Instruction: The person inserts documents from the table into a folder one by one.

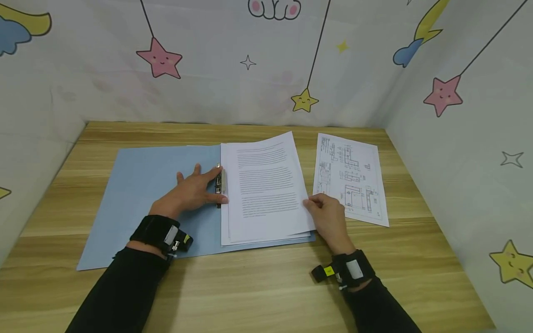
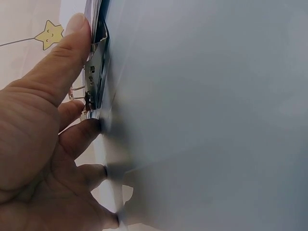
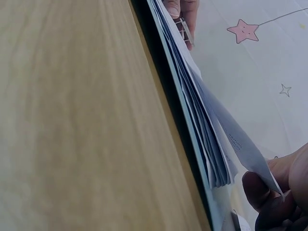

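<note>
A light blue folder (image 1: 143,185) lies open on the wooden table, with a stack of printed sheets (image 1: 262,185) on its right half. At the fold sits a metal binder clip (image 1: 218,185). My left hand (image 1: 189,192) spreads over the clip, thumb and forefinger touching the left margin of the sheets and the other fingers on the blue cover. My right hand (image 1: 329,217) pinches the right edge of the top sheet between thumb and fingers. In the right wrist view that top sheet (image 3: 240,139) rises off the stack (image 3: 202,120) beneath it.
A loose sheet with technical drawings (image 1: 351,180) lies on the table to the right of the folder, partly behind my right hand. Patterned white cloth (image 1: 216,92) with stars hangs behind the table and along its sides. Bare wood (image 1: 250,286) runs along the front.
</note>
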Action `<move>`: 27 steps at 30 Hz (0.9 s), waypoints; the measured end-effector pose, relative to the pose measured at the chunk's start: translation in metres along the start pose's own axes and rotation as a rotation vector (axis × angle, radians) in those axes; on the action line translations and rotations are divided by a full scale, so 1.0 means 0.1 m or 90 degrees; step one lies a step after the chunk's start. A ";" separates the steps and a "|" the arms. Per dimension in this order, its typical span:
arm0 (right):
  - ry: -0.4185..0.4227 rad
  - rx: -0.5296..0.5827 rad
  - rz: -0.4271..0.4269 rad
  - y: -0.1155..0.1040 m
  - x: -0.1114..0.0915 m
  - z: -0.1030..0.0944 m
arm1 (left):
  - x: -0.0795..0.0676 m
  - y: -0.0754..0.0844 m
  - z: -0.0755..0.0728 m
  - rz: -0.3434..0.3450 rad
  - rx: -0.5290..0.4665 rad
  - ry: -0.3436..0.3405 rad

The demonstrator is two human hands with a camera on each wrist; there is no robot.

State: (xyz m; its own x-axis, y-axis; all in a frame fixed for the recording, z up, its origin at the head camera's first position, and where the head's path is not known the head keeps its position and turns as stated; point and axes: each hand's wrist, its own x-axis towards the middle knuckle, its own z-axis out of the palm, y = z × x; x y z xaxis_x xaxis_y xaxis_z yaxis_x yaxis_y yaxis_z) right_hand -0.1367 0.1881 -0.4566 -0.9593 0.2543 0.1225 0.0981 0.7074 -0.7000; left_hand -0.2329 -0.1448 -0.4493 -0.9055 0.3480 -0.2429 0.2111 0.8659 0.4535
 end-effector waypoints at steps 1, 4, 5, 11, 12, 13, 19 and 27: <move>-0.002 -0.001 0.001 -0.01 0.00 0.00 | 0.00 0.00 0.00 -0.001 -0.001 0.001; -0.002 -0.004 0.005 -0.01 0.00 0.01 | 0.00 0.01 0.00 -0.001 -0.004 0.002; -0.005 -0.004 0.007 -0.02 -0.01 0.01 | 0.00 0.01 0.00 -0.002 -0.005 0.003; -0.023 0.000 0.007 -0.05 -0.03 0.02 | -0.01 0.02 0.00 -0.001 -0.007 0.003; -0.024 -0.001 0.005 -0.05 -0.03 0.02 | -0.01 0.02 0.00 -0.001 -0.006 0.003; -0.025 -0.002 0.004 -0.06 -0.03 0.02 | -0.01 0.02 0.00 -0.002 -0.006 0.004; -0.032 -0.011 0.006 -0.07 -0.04 0.04 | -0.02 0.03 -0.01 -0.003 -0.009 0.004; -0.049 -0.018 0.017 -0.07 -0.05 0.08 | -0.03 0.03 -0.01 -0.001 -0.007 0.002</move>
State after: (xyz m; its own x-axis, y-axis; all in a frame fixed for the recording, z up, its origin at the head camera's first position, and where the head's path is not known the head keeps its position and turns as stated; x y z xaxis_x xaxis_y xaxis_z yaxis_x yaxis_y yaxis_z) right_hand -0.1347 0.1761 -0.4579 -0.9737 0.2228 0.0480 0.1311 0.7196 -0.6819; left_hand -0.2301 -0.1440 -0.4462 -0.9069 0.3458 -0.2408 0.2060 0.8623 0.4626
